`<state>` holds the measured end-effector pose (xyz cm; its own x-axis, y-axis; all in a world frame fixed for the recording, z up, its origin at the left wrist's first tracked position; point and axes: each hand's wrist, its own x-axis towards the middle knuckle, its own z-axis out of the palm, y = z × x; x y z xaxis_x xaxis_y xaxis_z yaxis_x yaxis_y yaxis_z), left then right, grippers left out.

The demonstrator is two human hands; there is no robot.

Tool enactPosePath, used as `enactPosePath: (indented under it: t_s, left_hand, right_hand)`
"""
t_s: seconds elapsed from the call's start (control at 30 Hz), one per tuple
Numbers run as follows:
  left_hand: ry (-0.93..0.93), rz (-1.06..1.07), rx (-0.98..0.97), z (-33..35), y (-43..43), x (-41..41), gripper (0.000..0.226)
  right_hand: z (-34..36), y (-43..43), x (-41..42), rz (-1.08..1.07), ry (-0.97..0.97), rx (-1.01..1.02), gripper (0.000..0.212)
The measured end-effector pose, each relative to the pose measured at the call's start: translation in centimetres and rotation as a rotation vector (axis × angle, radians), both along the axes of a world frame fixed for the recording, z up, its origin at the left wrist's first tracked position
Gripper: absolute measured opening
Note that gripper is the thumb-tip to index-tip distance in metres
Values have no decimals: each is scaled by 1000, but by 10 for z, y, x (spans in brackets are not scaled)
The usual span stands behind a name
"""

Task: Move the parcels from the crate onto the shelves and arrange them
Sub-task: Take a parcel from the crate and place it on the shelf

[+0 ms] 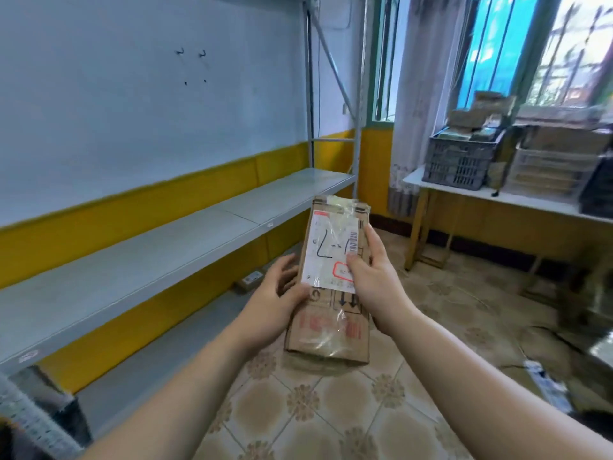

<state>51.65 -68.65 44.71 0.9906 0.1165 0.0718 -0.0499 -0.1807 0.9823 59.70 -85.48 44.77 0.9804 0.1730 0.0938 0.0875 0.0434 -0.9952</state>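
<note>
Head view: person holding flat cardboard parcel (331, 257) upright in mid-air over tiled floor, just right of grey metal shelf (132, 270).
- Left hand (282, 293) gripping parcel's left edge, thumb on front.
- Right hand (371, 277) gripping right edge, thumb pressing on white label.
- Label facing person, so likely checking handwritten mark.
- Grey crate (461, 161) sitting on tabletop (441, 190) by window, well apart.
- Step in hand looking like carrying parcel to shelf.
- Next move calling for swinging left and setting parcel on board.

The brown flat cardboard parcel (326, 330) carries a white paper label (331, 250) with black scrawl and red print; grey metal shelf (132, 270); beige floral floor tiles (331, 410).
</note>
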Motion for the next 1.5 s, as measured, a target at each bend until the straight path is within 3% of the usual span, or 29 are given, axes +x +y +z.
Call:
enactPosePath:
  t_s: [0.07, 0.2, 0.33, 0.4, 0.5, 0.7, 0.9, 1.03, 1.1, 1.17, 1.3, 1.5]
  left_hand:
    - [61, 19, 19, -6, -4, 32, 21]
    - [86, -39, 59, -22, 1, 95, 27]
    - [315, -94, 41, -33, 17, 189, 98]
    - [389, -108, 25, -33, 23, 234, 105]
    - [342, -87, 23, -31, 27, 296, 98]
    - [286, -59, 124, -20, 6, 410, 103]
    - [235, -14, 51, -48, -38, 524, 73]
    - [338, -2, -295, -62, -68, 585, 60]
    - [364, 52, -491, -68, -79, 613, 65]
    - [317, 162, -579, -71, -83, 639, 56]
    - [189, 278, -436, -65, -70, 684, 24]
    - [185, 258, -196, -61, -10, 747, 31]
  right_hand:
    - [-7, -9, 29, -34, 59, 25, 56]
    - [-19, -11, 83, -56, 100, 49, 46]
    - [-29, -2, 164, -114, 132, 42, 39]
    - [-30, 2, 203, -149, 145, 23, 35]
    - [-27, -2, 258, -190, 121, -47, 35]
    - [-21, -29, 368, -162, 153, -373, 85]
    - [-26, -89, 485, -168, 283, -230, 105]
    - [-30, -119, 563, -242, 340, -81, 113]
    - [-29, -122, 596, -244, 349, -85, 120]
    - [-29, -120, 626, -211, 332, -119, 124]
    - [-32, -111, 686, -169, 208, -233, 106]
    - [-29, -93, 796, -204, -17, -143, 76]
